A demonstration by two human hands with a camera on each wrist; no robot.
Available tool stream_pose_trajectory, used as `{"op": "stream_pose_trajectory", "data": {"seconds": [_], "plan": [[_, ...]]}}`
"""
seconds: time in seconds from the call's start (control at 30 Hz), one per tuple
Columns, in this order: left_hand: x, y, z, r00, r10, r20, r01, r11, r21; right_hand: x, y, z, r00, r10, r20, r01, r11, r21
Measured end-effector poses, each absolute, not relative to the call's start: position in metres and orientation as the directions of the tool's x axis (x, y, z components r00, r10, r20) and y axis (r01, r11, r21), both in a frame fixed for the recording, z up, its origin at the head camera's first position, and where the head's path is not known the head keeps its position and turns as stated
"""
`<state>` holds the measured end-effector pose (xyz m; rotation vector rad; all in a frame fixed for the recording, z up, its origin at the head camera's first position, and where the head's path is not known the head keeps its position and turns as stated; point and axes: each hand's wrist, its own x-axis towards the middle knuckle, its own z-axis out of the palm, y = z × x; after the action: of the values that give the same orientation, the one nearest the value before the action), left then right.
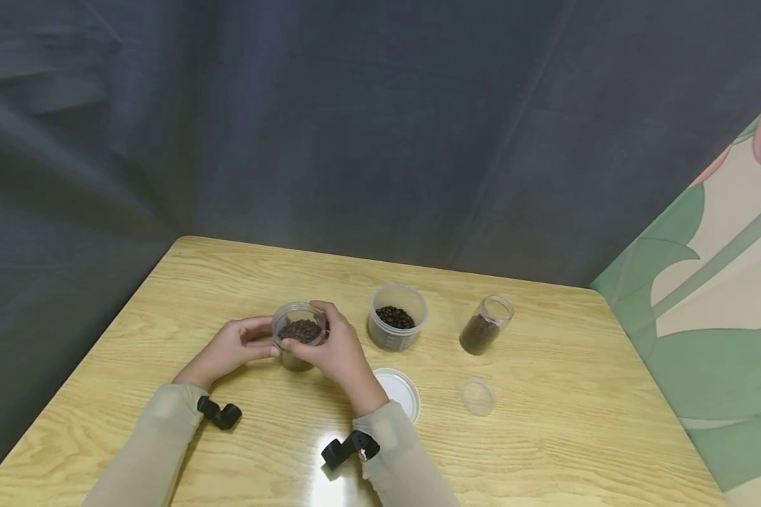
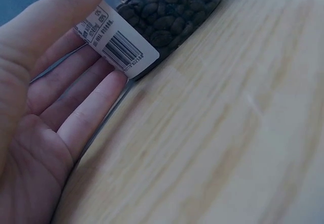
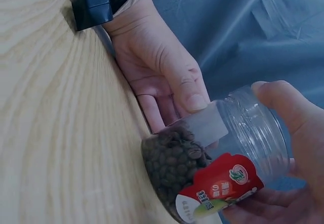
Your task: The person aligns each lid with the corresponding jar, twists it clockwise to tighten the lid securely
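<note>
Clear plastic jar of dark brown beans (image 1: 294, 362) sits uncapped between both hands, left of centre on the light wood-grain table (image 1: 545, 436).

Head view: left hand (image 1: 237, 345) grips the left side with thumb and fingers; right hand (image 1: 335, 345) wraps the right side, up by the rim. Two-sided hold looks meant to keep it upright and steady. Right of it: translucent white plastic tub with dark beans (image 1: 390, 341), then tall clear jar with dark contents (image 1: 480, 333), both uncapped. Nearer the person: round white lid (image 1: 404, 394) and round clear disc (image 1: 478, 397), probably a cap. Both lie flat, likely parked off to leave the mouths free.

Left wrist view: left thumb-to-finger gap is about jar-wide, fingertip right by the white barcode label (image 2: 124, 52). Base appears down on the wood, so table likely takes the weight.

Right wrist view: right hand holds round the threaded neck, thumb and fingers on opposite sides, beyond the red label (image 3: 223, 183). Left thumb rests lower on the wall. Squeeze force: can't tell.
</note>
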<state>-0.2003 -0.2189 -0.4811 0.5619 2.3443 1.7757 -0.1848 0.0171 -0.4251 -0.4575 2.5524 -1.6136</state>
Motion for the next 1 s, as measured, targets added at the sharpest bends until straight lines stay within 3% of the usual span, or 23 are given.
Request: {"op": "stream_pose_trajectory", "data": {"seconds": [0.37, 1.0], "plan": [[-0.2031, -0.2175, -0.482, -0.924, 0.369, 0.1, 0.19, 0.218, 0.957, -0.1901, 0.0261, -0.4257, -0.936, -0.345, 0.075, -0.229, 0.432, -0.872], [-0.2016, -0.2185, -0.4793, -0.926, 0.366, 0.093, 0.185, 0.224, 0.957, -0.1909, 0.024, -0.4282, -0.928, -0.335, 0.165, -0.305, 0.426, -0.851]]}}
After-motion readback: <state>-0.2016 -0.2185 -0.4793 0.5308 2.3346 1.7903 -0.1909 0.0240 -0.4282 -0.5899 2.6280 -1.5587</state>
